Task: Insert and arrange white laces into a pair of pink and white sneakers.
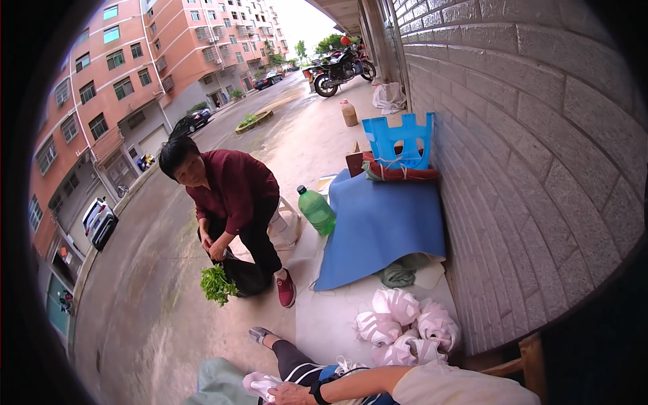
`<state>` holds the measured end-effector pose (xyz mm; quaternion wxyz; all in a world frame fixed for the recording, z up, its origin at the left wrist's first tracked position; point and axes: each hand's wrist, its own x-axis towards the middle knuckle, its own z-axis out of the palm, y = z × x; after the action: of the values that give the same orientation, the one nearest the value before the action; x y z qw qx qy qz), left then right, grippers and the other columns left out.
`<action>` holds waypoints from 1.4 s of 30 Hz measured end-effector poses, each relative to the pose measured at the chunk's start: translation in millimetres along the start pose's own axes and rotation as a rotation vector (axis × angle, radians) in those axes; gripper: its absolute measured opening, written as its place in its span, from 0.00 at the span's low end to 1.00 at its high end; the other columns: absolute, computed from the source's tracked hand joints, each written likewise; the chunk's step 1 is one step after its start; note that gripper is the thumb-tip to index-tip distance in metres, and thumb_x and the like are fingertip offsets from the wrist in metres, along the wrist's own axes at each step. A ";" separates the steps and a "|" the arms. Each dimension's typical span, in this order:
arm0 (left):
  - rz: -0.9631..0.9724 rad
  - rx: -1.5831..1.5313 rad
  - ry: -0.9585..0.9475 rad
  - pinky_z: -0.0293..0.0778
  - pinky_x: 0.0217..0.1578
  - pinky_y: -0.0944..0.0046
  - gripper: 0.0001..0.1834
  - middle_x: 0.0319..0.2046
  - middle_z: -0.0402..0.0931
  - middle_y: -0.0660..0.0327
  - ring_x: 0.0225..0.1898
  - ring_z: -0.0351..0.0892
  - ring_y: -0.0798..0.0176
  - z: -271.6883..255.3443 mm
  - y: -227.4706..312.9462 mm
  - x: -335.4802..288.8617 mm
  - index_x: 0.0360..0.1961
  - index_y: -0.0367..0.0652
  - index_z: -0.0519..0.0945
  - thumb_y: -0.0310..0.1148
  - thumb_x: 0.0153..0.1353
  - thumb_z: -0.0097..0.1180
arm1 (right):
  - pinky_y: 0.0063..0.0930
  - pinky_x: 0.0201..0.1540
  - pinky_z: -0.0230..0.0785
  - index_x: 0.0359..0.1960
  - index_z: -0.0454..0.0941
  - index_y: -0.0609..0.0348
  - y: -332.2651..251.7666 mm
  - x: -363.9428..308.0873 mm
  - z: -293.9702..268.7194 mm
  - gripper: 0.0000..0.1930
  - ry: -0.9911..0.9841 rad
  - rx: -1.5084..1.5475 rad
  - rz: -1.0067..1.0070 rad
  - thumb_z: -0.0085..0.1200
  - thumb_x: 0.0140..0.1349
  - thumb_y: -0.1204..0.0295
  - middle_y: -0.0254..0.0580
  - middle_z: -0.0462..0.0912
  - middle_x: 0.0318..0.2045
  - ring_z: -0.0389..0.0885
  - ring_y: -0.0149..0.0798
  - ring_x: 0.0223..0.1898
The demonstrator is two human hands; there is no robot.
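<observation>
One soft, pink-and-white cloth bundle (256, 384) is in our right hand (290, 393), on the near side of the broad, smooth blue sheet (385, 216) and well apart from it. The grip is clamped on this bundle, and we wear a black band (317, 392) at that wrist. Our left hand is out of view, so we cannot tell how its grip stands.

Between us and the blue sheet, we see several similar round bundles (437, 327) heaped together on pale sheeting (324, 317). A crumpled grey-green cloth (398, 273) shows at the blue sheet's near edge. At its far end, near the grey brick wall (513, 162), is a bright blue plastic stool (383, 143). A green plastic bottle with a dark cap (316, 210) is just left of the sheet. Farther left of it, a co-worker in a dark red top (239, 182) bends forward, hands together above a black bag (248, 273) beside leafy green vegetables (217, 285).
</observation>
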<state>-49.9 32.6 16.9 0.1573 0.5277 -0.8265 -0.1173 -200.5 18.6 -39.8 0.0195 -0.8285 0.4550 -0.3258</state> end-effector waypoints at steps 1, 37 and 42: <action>-0.011 0.004 0.011 0.71 0.35 0.49 0.16 0.33 0.77 0.42 0.35 0.76 0.40 -2.3 0.9 -0.9 0.44 0.38 0.75 0.39 0.63 0.44 | 0.45 0.34 0.69 0.23 0.79 0.54 -3.0 2.8 -12.1 0.12 0.004 0.031 -0.017 0.46 0.54 0.63 0.44 0.78 0.26 0.76 0.48 0.32; 0.300 -0.128 0.296 0.66 0.34 0.50 0.05 0.26 0.70 0.52 0.33 0.71 0.46 13.1 -29.2 12.4 0.28 0.40 0.74 0.30 0.56 0.53 | 0.43 0.36 0.72 0.29 0.78 0.69 -24.9 18.7 -15.8 0.11 -0.029 0.451 0.309 0.45 0.56 0.73 0.62 0.80 0.28 0.80 0.59 0.34; 0.151 -0.389 0.230 0.70 0.30 0.53 0.04 0.25 0.74 0.53 0.30 0.76 0.49 -1.2 13.4 13.0 0.27 0.38 0.76 0.27 0.52 0.58 | 0.44 0.34 0.71 0.27 0.77 0.67 -0.2 10.9 -33.1 0.10 -0.080 0.467 0.334 0.48 0.55 0.72 0.60 0.79 0.26 0.80 0.59 0.32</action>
<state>-65.7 26.3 24.6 0.3573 0.4338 -0.8023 -0.2013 -214.7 19.1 -7.9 0.2810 -0.7274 0.4967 -0.3810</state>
